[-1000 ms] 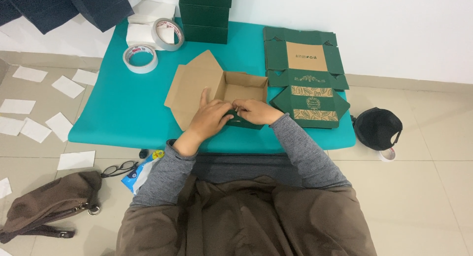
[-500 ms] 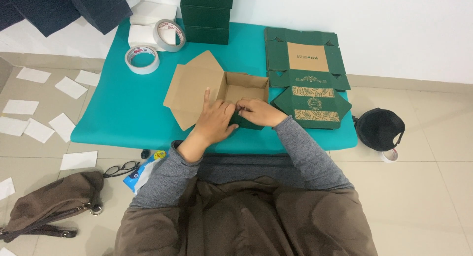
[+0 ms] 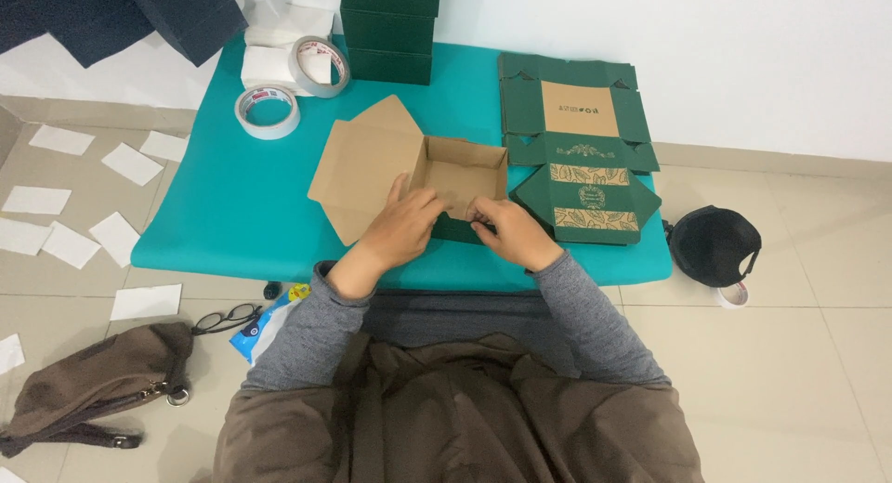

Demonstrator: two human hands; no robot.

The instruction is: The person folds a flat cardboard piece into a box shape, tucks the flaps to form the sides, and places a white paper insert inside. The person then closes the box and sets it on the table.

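Both hands meet at the near wall of the cardboard box (image 3: pixel 460 181), which sits on the teal mat (image 3: pixel 214 223). The left hand (image 3: pixel 401 230) lies flat over the near edge, fingers pressing the brown flap; the right hand (image 3: pixel 516 232) pinches the same edge just beside it. Compared with a second ago, the hands have barely shifted and the box stays in place. A flat green box (image 3: pixel 583 163) lies to the right, two tape rolls (image 3: pixel 268 111) further left.

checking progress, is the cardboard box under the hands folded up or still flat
Partly folded: the cardboard box has raised walls, lid flap lying open.
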